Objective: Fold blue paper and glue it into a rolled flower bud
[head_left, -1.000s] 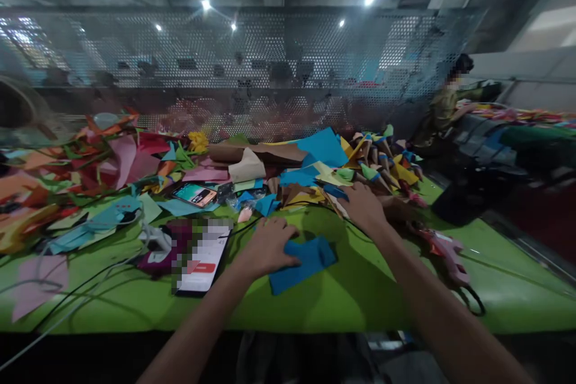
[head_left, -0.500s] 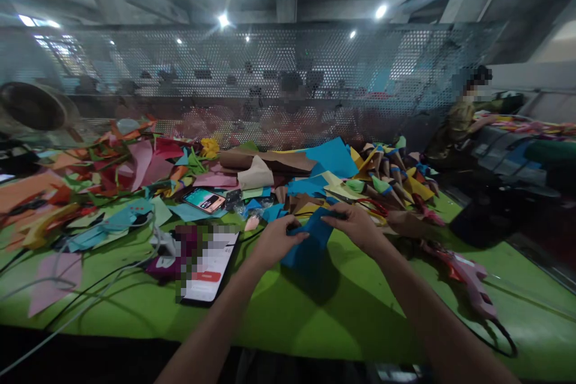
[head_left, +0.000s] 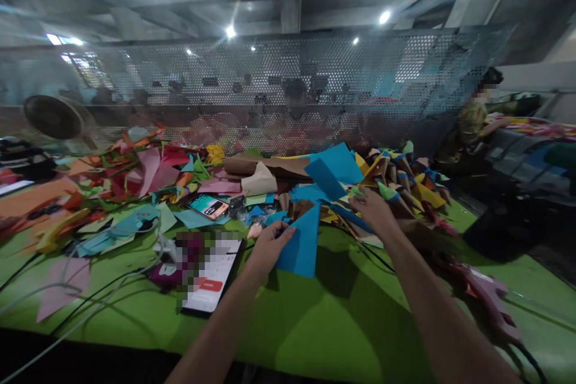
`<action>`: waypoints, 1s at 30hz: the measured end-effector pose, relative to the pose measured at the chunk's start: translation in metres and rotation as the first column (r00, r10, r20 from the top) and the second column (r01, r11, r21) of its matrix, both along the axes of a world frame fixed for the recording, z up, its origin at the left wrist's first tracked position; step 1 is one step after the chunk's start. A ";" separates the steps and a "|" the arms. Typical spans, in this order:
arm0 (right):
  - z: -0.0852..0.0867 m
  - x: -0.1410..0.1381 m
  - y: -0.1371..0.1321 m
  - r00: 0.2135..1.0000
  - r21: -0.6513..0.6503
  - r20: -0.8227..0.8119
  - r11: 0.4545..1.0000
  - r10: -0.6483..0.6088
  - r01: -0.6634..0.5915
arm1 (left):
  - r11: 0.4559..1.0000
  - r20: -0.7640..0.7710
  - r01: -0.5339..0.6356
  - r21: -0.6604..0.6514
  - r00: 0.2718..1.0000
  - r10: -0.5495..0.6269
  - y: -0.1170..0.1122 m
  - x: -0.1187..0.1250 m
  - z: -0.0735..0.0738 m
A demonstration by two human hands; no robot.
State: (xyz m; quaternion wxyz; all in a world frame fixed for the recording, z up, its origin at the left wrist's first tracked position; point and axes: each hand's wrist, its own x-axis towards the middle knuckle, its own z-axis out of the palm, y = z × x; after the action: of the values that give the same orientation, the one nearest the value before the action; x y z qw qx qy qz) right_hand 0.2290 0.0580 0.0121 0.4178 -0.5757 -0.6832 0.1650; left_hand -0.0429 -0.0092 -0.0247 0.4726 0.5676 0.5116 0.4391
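Fingers point(head_left: 284, 229) of the left hand point(head_left: 269, 249) are closed in a pinch, thumb against forefinger, on the edge of a blue sheet point(head_left: 302, 246). The sheet stands tilted over the near middle of the green table point(head_left: 288, 336), left of the right hand; whether its lower edge touches the table cannot be determined. The right hand point(head_left: 372, 210) is reached further forward, its fingers bent and slightly apart. A darker blue card point(head_left: 326, 179) is angled just beyond those fingertips, in front of the brown roll point(head_left: 270, 168); whether they grip it, I cannot tell. Beneath the right hand lies a blue strip point(head_left: 351, 216), partly covered.

Near the left forearm lies a large phone point(head_left: 218, 273), screen lit, with a purple socket block point(head_left: 166, 274) just beside it. A smaller phone point(head_left: 208, 206) lies further back, near paper scraps point(head_left: 153, 171). Brown paper cones point(head_left: 393, 174) are heaped behind the right hand. A pink glue gun point(head_left: 490, 297) lies right of the right forearm. Beyond the table, on the right, is another person point(head_left: 470, 126).
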 end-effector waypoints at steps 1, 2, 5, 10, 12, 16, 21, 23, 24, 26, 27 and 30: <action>0.000 -0.003 -0.007 0.999 -0.030 -0.032 0.999 0.010 -0.011 | 1.000 0.015 -0.002 -0.007 1.000 0.002 0.000 0.001 0.000; 0.001 -0.008 -0.015 0.997 -0.061 -0.073 0.997 0.037 -0.041 | 1.000 0.030 -0.002 -0.014 1.000 0.002 -0.001 0.002 0.000; 0.003 -0.029 -0.041 0.965 -0.142 -0.190 0.968 0.179 -0.207 | 1.000 0.041 0.004 0.004 0.999 -0.004 -0.002 0.006 0.001; 0.004 -0.060 -0.060 0.851 -0.210 -0.460 0.900 0.254 -0.382 | 0.996 -0.042 0.079 0.040 0.996 -0.077 -0.006 0.009 0.005; 0.003 -0.064 -0.062 0.844 -0.191 -0.467 0.901 0.264 -0.388 | 0.988 -0.051 0.148 0.036 0.988 -0.146 -0.008 0.010 0.008; 0.002 -0.060 -0.062 0.902 -0.209 -0.297 0.900 0.315 -0.383 | 0.965 -0.057 0.254 0.069 0.966 -0.251 -0.004 0.016 0.016; 0.007 -0.017 -0.039 0.998 -0.166 0.049 0.986 0.033 -0.024 | 0.986 0.145 0.163 -0.021 0.977 -0.158 0.005 0.024 0.031; 0.007 0.009 -0.024 0.973 -0.146 0.179 0.975 -0.143 0.170 | 0.984 0.295 0.159 -0.082 0.947 -0.128 0.008 0.028 0.036; 0.006 0.020 -0.018 0.947 -0.155 0.248 0.957 -0.202 0.245 | 0.981 0.358 0.166 -0.101 0.926 -0.120 0.009 0.031 0.038; 0.000 0.036 -0.005 0.899 -0.197 0.373 0.928 -0.228 0.317 | 0.978 0.449 0.172 -0.121 0.888 -0.101 0.011 0.036 0.039; -0.003 0.040 -0.001 0.882 -0.221 0.423 0.920 -0.208 0.323 | 0.978 0.473 0.169 -0.124 0.876 -0.091 0.012 0.038 0.037; -0.014 0.043 0.010 0.831 -0.265 0.536 0.904 -0.151 0.336 | 0.981 0.499 0.150 -0.119 0.864 -0.072 0.016 0.038 0.028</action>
State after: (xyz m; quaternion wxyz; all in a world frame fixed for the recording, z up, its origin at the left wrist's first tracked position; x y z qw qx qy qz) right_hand 0.2719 0.0675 -0.0023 0.1343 -0.7468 -0.6474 0.0720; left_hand -0.0045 0.0063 0.0036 0.6540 0.4274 0.3731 0.5004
